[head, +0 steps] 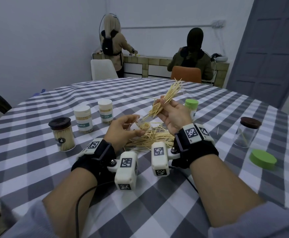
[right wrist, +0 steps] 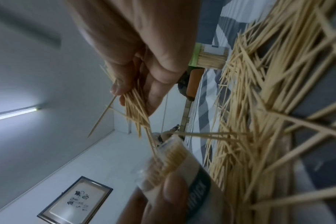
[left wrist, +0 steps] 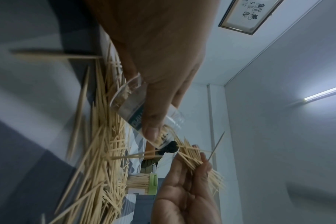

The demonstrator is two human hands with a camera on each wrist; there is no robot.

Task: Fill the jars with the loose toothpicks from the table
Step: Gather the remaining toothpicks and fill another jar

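The left hand (head: 123, 127) grips a tilted jar (head: 141, 125), mouth facing the right hand (head: 173, 115), whose fingers pinch a toothpick bundle (head: 166, 100) slanting down into it.

You've got pale tan toothpicks (head: 150, 138) heaped on a grey-and-white checked cloth (head: 157, 194). Your wrist straps (head: 95, 158) are black, with black-and-white square codes. Lime green lid (head: 262, 159) to your right, dark brown cap (head: 250, 122) beyond it, cream tops on the two teal-labelled jars (head: 83, 121).
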